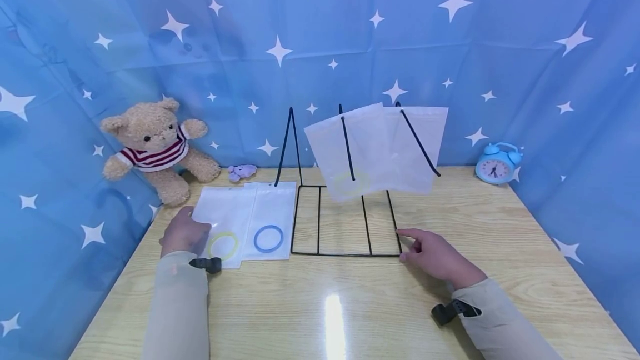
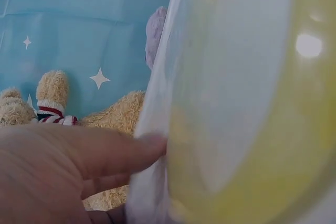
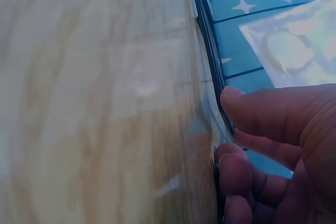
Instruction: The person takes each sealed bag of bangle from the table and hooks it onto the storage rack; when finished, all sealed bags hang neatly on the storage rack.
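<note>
Left hand (image 1: 182, 232): thumb and fingers narrow, pinching the left edge of the yellow-ring bag (image 1: 225, 210). Fingers behind the film are partly hidden.

Bag lies flat on the table (image 1: 280, 315), mostly right of those fingertips. Yellow ring (image 1: 237, 244) sits inside, just right of the fingers, toward the near end. What looks like a small punched hole is at the far edge, beyond the fingers.

Handling, my read: very light, thin, limp film, smooth, so a bit slippery. Not fragile, but creases easily and could tear at the hole. A side pinch will let the far end droop. Better hold: top edge, one finger each side of the hole; the ring's weight should keep the bottom hanging.

Blue-ring bag (image 1: 272, 204): further right of the left fingers, overlapping the first. Can't tell which is on top.

Right hand (image 1: 432, 251): thumb and curled fingers close together at the near right corner of the black wire rack (image 1: 345, 255), looks like a light pinch. Rack base extends left from those fingertips; judged stiff, light enough to skid. Two bags, front one (image 1: 367, 151) and right one (image 1: 432, 132), hang on its arms, beyond and above the right fingers.
</note>
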Demonstrator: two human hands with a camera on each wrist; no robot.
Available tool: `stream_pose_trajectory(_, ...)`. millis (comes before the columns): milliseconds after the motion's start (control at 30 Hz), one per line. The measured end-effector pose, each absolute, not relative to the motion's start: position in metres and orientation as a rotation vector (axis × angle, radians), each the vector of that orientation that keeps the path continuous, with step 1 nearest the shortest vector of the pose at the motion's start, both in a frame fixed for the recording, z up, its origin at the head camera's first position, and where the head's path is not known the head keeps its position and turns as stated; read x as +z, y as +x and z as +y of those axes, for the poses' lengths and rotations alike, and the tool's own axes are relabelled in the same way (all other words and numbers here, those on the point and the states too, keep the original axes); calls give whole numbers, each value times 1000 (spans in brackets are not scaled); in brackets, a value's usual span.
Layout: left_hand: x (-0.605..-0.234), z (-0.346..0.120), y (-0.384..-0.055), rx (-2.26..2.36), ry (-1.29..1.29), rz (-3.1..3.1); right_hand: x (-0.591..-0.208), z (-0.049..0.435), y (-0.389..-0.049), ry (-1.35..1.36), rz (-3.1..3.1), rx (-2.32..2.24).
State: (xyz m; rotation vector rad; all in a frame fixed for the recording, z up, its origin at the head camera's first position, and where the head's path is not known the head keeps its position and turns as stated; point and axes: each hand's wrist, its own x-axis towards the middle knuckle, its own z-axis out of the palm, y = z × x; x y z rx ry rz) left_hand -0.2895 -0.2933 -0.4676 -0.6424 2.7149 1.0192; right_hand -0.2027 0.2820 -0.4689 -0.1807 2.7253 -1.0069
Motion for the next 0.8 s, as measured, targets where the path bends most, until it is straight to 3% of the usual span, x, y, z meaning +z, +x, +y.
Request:
stream_pose_trajectory(400, -468, -298, -289, 1408, -594, 2672, -471, 283, -204, -200, 2737, -988)
stream_pose_trajectory(800, -466, -295, -286, 1497, -447, 2583, -469, 284, -203, -190, 2717, -995)
